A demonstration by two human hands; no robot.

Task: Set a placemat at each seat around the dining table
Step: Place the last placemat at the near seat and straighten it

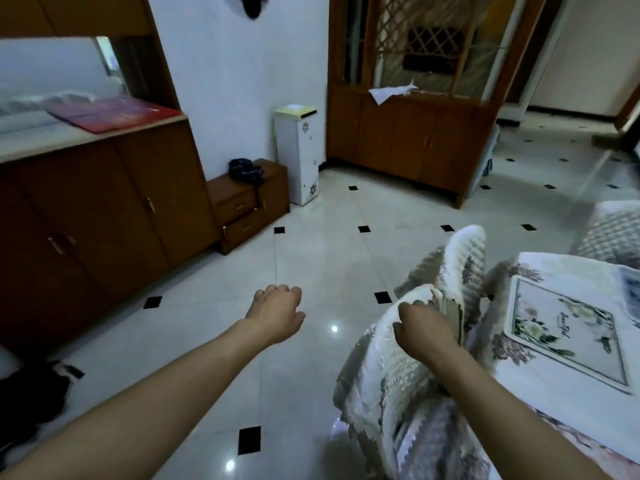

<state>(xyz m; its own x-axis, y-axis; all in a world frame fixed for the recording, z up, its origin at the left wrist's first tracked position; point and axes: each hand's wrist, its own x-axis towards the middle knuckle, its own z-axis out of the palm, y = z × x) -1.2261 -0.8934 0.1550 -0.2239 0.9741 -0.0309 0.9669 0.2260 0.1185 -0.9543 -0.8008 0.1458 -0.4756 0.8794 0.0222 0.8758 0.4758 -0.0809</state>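
A white placemat (568, 334) with a green flower print and a thin border lies flat on the dining table (554, 403), which is under a pale floral cloth at the right edge. My right hand (422, 329) grips the top of a chair back (377, 375) in a quilted white cover, just left of the table. My left hand (277, 311) hangs over the tiled floor, well left of the chair, with its fingers curled in and nothing in it. No other placemat is visible.
A second covered chair back (465, 261) stands just beyond the gripped one, and a quilted seat (613, 233) further right. A long wooden sideboard (104, 216), a low drawer unit (247, 206), a white bin (299, 154) and a wooden cabinet (408, 143) line the walls.
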